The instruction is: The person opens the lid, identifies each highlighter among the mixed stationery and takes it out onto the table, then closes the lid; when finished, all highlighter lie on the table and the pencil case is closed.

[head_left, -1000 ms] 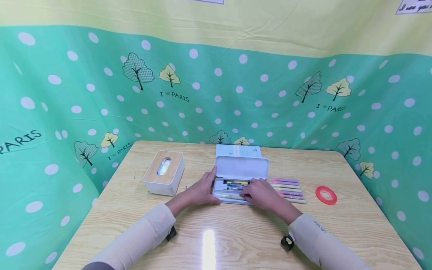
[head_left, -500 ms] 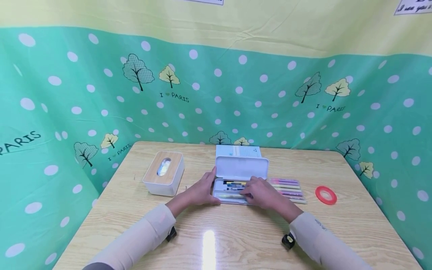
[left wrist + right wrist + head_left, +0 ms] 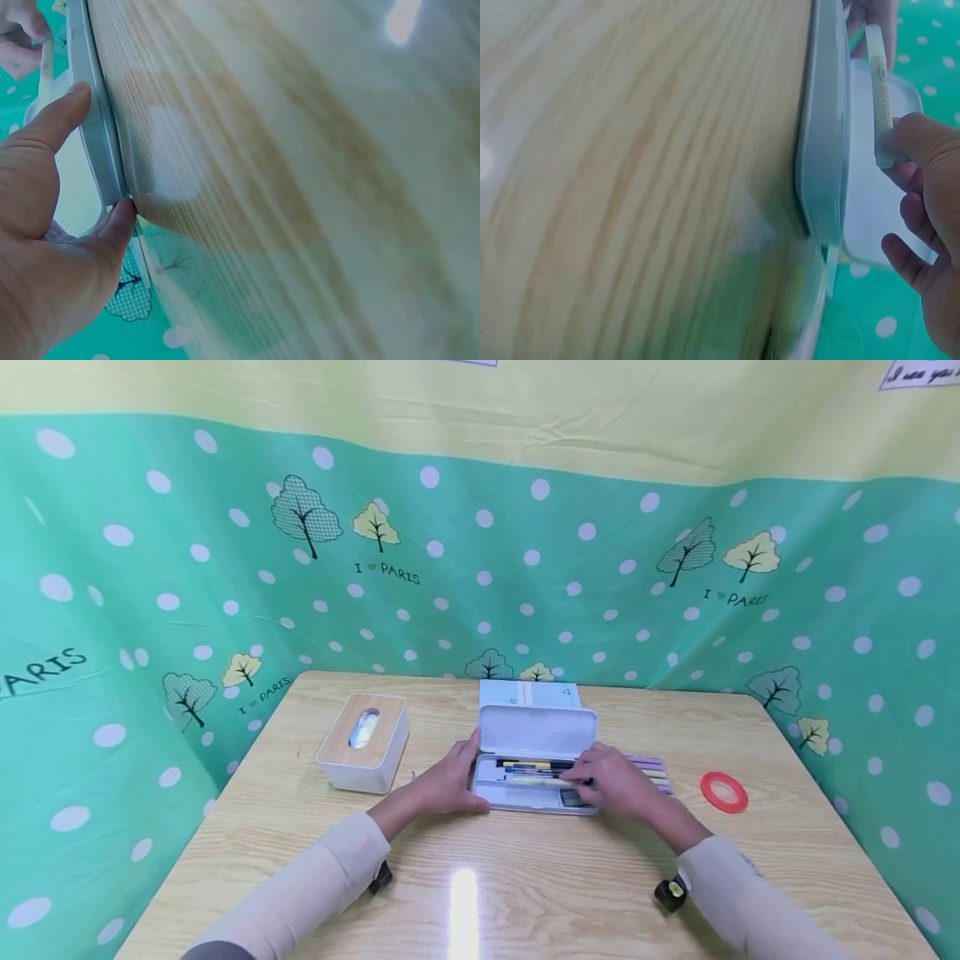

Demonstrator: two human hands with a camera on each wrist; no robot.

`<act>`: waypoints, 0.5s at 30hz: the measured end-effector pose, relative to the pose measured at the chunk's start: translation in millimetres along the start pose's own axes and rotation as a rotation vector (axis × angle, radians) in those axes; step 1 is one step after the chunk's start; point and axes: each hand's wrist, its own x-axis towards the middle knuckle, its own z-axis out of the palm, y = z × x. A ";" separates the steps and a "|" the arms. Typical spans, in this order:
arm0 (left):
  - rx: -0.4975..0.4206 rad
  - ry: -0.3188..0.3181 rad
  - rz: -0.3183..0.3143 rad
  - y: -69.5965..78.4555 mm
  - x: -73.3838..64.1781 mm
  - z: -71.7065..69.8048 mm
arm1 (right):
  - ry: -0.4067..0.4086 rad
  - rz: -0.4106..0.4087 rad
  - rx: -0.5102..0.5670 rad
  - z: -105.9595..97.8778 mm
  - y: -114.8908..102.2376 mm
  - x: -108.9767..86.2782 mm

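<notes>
A white pencil case (image 3: 506,797) lies with its lid (image 3: 537,731) raised in the head view. My left hand (image 3: 450,781) holds its left end, thumb at the front rim and fingers toward the hinge; the left wrist view shows the thumb (image 3: 64,116) on the case's edge. Above the case, my right hand (image 3: 611,781) pinches a cream marker pen (image 3: 881,97) by one end, between thumb and fingers. Several slim pens (image 3: 525,766) fill the rear compartment. A dark grey piece (image 3: 574,798) sits in the front compartment, near the right end.
Several purple and cream markers (image 3: 651,763) lie right of the case, partly behind my right hand. Farther right is a red tape roll (image 3: 724,792). A wood-topped tissue box (image 3: 363,743) stands at left. A light blue booklet (image 3: 528,693) is behind the lid.
My right hand has lifted the cream marker pen out of the front compartment and moved right, uncovering the dark grey piece. The left hand has stayed on the case.
</notes>
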 end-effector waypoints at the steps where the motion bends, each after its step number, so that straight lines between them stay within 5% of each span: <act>1: 0.001 0.000 0.000 0.2 -0.2 -0.3 | 0.002 0.011 0.008 -1.9 2.9 -2.1; 15: -0.004 -0.008 -0.011 0.7 -0.7 -0.6 | 0.086 0.150 0.025 -26.7 56.4 -41.4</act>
